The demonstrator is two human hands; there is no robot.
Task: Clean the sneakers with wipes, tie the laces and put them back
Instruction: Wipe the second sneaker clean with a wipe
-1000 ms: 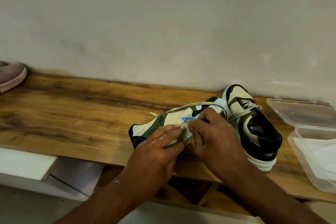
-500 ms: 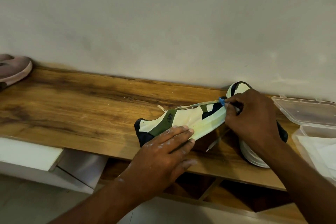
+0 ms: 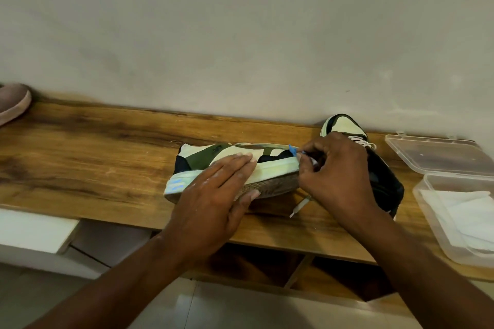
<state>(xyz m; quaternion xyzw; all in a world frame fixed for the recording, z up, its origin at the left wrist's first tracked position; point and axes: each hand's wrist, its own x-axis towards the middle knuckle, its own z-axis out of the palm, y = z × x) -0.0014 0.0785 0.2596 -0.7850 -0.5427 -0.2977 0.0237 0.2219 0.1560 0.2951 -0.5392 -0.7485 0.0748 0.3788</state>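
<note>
A cream, green and black sneaker point(image 3: 203, 157) lies tipped on its side on the wooden shelf point(image 3: 88, 157), sole toward me. My left hand point(image 3: 213, 195) lies over its side with straight fingers, thumb against the sole. At the sneaker's toe end my right hand point(image 3: 334, 171) pinches a blue wipe point(image 3: 293, 150) with curled fingers. The second sneaker point(image 3: 385, 179) stands behind my right hand, toe toward the wall, partly hidden. A loose lace end point(image 3: 300, 205) lies on the shelf below the toe.
A clear plastic box point(image 3: 427, 200) with white wipes point(image 3: 465, 216) stands at the right, its lid point(image 3: 438, 155) open behind it. A pinkish shoe point(image 3: 13, 104) sits at the far left. The wall runs close behind the shelf. Open compartments lie under the shelf.
My right hand has carried the blue wipe from the sneaker's middle along its side to the toe end. The sneaker has tipped so the sole faces me. The left hand stays on it.
</note>
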